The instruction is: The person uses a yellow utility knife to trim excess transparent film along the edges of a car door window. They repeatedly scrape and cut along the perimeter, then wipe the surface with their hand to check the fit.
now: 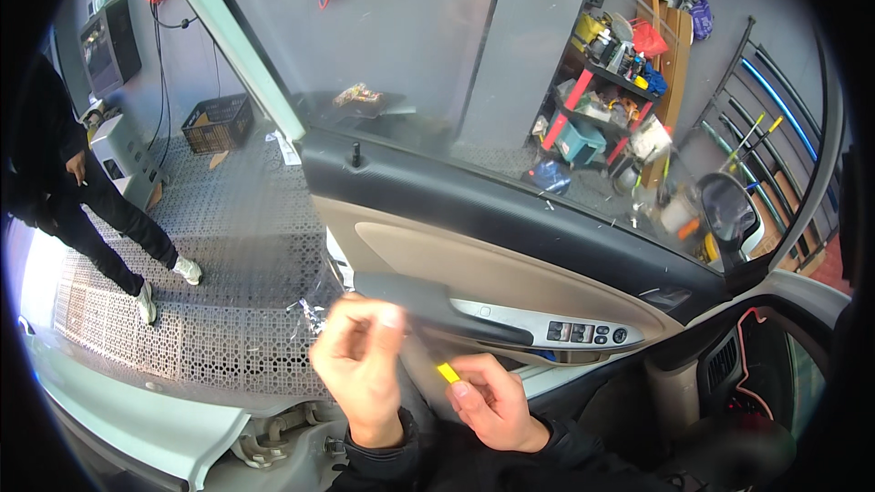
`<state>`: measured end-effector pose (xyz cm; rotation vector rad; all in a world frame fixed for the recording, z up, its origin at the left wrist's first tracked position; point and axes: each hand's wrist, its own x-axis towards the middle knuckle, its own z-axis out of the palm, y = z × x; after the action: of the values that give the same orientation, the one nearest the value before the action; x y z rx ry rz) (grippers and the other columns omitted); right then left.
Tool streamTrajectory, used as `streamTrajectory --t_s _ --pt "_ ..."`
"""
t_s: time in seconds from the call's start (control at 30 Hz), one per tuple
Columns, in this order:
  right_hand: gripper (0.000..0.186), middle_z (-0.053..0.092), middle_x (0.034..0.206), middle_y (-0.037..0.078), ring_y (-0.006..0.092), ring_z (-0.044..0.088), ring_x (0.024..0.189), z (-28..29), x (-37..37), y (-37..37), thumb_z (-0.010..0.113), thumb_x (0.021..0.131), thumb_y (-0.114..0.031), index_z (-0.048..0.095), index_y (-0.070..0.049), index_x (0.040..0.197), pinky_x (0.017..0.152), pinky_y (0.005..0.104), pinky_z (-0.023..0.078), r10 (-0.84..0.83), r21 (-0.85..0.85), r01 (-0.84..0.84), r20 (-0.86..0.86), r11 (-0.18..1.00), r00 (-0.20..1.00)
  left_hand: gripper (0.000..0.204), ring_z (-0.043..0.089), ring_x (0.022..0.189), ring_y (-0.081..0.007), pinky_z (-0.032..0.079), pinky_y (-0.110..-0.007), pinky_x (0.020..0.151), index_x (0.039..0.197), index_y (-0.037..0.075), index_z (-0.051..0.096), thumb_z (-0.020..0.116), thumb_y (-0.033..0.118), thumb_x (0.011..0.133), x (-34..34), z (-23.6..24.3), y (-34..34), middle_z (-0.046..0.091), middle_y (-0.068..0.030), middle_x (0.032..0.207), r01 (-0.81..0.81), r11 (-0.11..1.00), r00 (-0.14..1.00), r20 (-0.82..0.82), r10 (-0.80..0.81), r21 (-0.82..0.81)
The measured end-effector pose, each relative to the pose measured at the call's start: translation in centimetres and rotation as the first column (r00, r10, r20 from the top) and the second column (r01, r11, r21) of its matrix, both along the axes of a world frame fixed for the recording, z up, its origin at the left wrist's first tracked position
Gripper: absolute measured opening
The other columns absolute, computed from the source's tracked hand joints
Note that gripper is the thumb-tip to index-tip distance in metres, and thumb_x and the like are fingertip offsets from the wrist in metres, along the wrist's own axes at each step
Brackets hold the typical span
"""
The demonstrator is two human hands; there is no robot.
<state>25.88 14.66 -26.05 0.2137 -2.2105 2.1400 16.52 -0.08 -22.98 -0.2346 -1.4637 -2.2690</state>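
My left hand (pixel 358 372) is raised in front of the open car door's armrest (pixel 483 321), fingers pinched, what they hold hard to make out. My right hand (pixel 488 405), lower and to its right, grips a small piece with a bright yellow tab (pixel 447 373), which points up toward my left hand. A faint translucent strip seems to run between them. The beige door panel (pixel 456 251) carries a switch panel (pixel 583 333), beneath a window glass with small flecks on it. Crumpled clear material (pixel 310 314) shows beside the door, left of my left hand.
A person (pixel 73 182) in dark clothes stands at left on perforated flooring (pixel 228 328). The pale door sill (pixel 137 428) crosses the lower left. A side mirror (pixel 725 210) and dashboard (pixel 729 374) are at right. Beyond the glass stand a cluttered shelf (pixel 592 73) and a rack (pixel 766 155).
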Motion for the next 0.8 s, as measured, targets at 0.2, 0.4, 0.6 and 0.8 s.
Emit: streamTrajectory --t_s 0.2,0.4,0.6,0.8 --pt "0.030 0.067 0.091 0.006 0.0048 0.053 0.065 -0.2 -0.1 -0.3 0.057 0.110 -0.018 0.054 0.002 0.132 0.055 0.0215 0.044 0.054 -0.152 -0.043 0.068 0.988 0.996 0.031 0.042 0.049 -0.0086 0.032 -0.024 0.048 0.086 0.004 0.057 0.055 0.023 0.111 -2.4 -1.0 -2.7 0.046 -0.0002 0.061 -0.103 0.923 0.993 0.093 0.073 0.371" --pt "0.022 0.059 0.077 0.008 0.0066 0.043 0.048 0.1 -0.4 -0.3 0.051 0.111 -0.015 0.051 0.000 0.125 0.045 0.0224 0.036 0.028 -0.146 -0.020 0.053 0.989 0.998 0.073 0.067 0.108 -0.0428 0.060 -0.040 0.079 0.156 -0.007 0.030 0.028 0.052 0.113 -2.3 -1.0 -2.5 0.061 -0.0364 0.123 0.133 0.851 0.991 -0.082 -0.106 0.508" --pt "0.023 0.059 0.077 0.008 0.0073 0.043 0.048 0.1 -0.6 -0.3 0.052 0.111 -0.018 0.051 0.001 0.124 0.044 0.0231 0.036 0.036 -0.130 -0.027 0.066 0.991 0.997 0.075 0.049 0.140 -0.0511 0.051 -0.049 0.110 0.163 -0.008 0.014 0.037 0.041 0.111 -2.5 -1.0 -3.2 0.042 -0.0442 0.151 0.374 0.738 0.925 -0.279 -0.257 0.562" --pt "0.023 0.059 0.075 0.008 0.0082 0.044 0.047 -0.6 -0.8 -0.4 0.052 0.110 -0.020 0.050 0.000 0.121 0.044 0.0234 0.036 0.025 -0.130 -0.018 0.051 0.991 0.998 0.066 0.061 0.131 -0.0285 0.054 -0.036 0.107 0.156 -0.010 0.035 0.052 -0.003 0.093 -3.3 -3.3 -4.2 0.059 -0.0218 0.142 0.089 0.716 0.990 0.021 -0.142 0.692"
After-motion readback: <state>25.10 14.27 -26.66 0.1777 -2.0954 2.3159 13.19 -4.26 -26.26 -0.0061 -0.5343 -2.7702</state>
